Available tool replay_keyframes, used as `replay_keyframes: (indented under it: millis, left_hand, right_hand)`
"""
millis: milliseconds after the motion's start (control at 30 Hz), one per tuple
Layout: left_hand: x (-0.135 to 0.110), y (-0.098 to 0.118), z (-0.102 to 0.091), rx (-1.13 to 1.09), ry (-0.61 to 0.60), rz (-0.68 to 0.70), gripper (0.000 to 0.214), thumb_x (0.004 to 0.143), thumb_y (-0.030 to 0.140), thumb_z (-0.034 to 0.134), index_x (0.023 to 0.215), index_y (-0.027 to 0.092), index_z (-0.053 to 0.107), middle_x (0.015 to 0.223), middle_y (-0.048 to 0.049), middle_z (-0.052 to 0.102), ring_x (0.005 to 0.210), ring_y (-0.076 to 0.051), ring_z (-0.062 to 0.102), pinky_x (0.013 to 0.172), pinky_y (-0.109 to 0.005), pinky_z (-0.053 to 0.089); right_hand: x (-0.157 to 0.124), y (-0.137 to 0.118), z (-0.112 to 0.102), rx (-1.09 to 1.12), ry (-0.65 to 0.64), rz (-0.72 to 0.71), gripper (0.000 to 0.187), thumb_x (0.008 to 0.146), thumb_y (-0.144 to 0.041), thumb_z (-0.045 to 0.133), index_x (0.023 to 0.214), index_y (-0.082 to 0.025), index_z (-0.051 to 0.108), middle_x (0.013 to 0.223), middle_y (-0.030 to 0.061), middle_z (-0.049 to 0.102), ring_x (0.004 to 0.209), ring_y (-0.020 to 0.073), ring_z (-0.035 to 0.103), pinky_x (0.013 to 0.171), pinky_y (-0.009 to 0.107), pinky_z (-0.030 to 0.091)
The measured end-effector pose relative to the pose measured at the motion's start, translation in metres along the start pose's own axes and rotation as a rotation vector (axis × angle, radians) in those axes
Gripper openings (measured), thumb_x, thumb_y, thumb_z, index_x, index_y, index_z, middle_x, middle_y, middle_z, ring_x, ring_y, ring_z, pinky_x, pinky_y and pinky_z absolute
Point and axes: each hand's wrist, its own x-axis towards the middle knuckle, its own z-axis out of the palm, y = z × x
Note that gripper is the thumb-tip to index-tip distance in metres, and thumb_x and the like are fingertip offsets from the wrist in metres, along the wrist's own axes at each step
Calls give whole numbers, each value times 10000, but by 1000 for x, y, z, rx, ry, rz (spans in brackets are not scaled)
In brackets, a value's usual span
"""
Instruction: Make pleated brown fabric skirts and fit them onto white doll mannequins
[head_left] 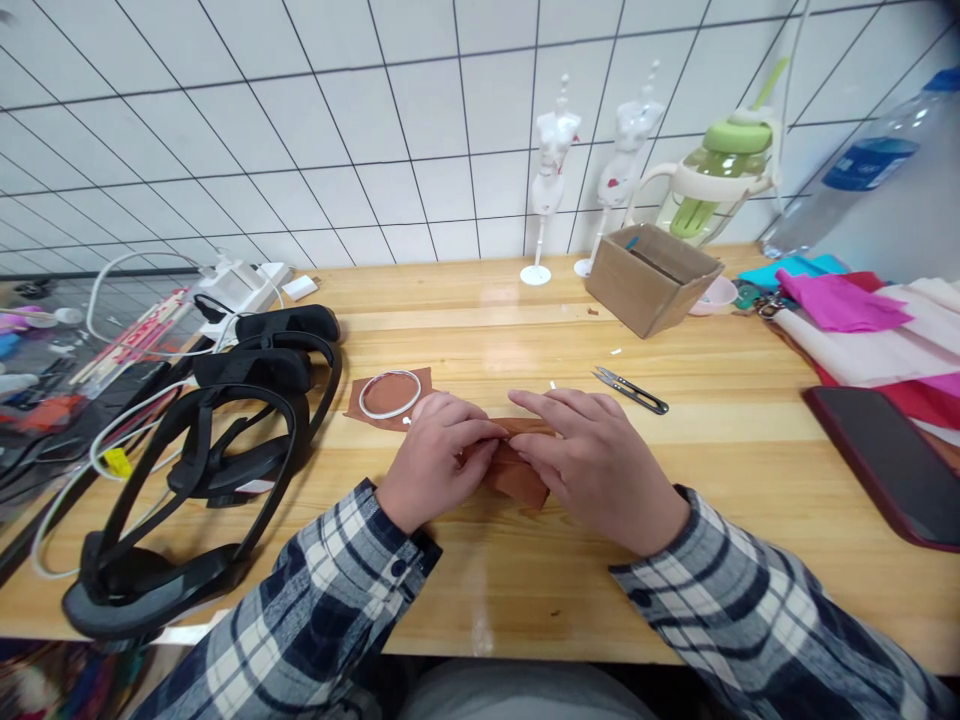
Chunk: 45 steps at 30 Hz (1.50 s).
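A piece of brown fabric (517,480) is held between my two hands above the front middle of the wooden table. My left hand (442,455) pinches its left part between thumb and index finger. My right hand (592,465) grips the fabric from the other side, thumb and index fingertip close to the left fingertips; its other fingers stretch out over the cloth. Whether a needle or pin sits between the fingertips is too small to tell. Just beyond my left hand lies another brown fabric piece (360,407) with a white ring-shaped coil (390,394) on it. Black thread snips (632,390) lie beyond my right hand.
Black headsets (202,470) with white cables occupy the left side. At the back stand two small white mannequins (551,190), a cardboard box (637,290) and a green-lidded bottle (720,180). Coloured cloths (847,300) and a dark phone (892,465) lie on the right.
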Motion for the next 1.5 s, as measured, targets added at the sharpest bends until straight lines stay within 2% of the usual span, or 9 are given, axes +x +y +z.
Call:
replay_keyframes:
  millis: [233,467,667,867,1067,1200,1367,1500]
  left_hand:
    - [2,2,0,34,-17,-33,152,883,295,584,925,239,719,897,-34,683,871,-205,551,855,-428,386]
    - [3,2,5,53,16,-35,125,872,265,598,839,233,715,861,-20,691,861,-198,548,910,-450,362]
    - [1,4,6,30,45,-18,123,871,258,596,843,233,714,862,-23,691,848,-196,544,866,-429,385]
    - [1,5,8,26,56,-11,116,867,253,599,835,229,708,862,-25,692,846,-195,548,852,-420,402]
    - [0,5,7,8,55,-2,126,875,247,595,913,236,715,876,-25,696,859,-192,571,874,-423,419]
    - [-1,4,0,-17,26,36,160,864,225,602,982,250,708,903,-25,701,855,-191,586,903,-433,419]
    - [-2,3,1,-17,41,35,101,861,238,614,913,231,700,879,-25,703,848,-189,598,921,-433,421]
    - [-2,4,6,1,46,22,94,870,248,605,882,228,696,857,-22,696,830,-184,597,903,-425,430]
  right_hand:
    - [0,0,1,-23,6,-11,144,913,-238,569,924,-272,708,1386,-9,556,1109,226,511,851,393,332]
    - [0,-1,0,-31,5,-8,141,914,-242,569,928,-265,708,1398,-13,547,1105,222,526,853,397,340]
    - [-1,-4,-2,47,35,71,209,935,-294,528,915,-272,735,1306,-9,621,1047,215,577,867,389,375]
    - [-2,-2,-3,85,86,143,250,948,-261,486,1084,-231,694,1245,23,660,1004,209,614,855,369,404]
    - [0,-4,-2,57,-9,101,221,925,-297,537,1075,-239,689,1228,18,662,1036,233,572,862,396,359]
    - [-1,-4,-1,40,-21,70,179,924,-259,548,1031,-241,690,1166,5,686,983,210,567,835,389,329]
    - [-1,-4,-2,53,-17,37,144,912,-225,570,984,-253,692,1144,-22,690,946,186,563,819,373,305]
    - [0,-8,-3,61,-36,96,177,933,-304,532,949,-233,693,1028,5,709,896,193,561,790,369,297]
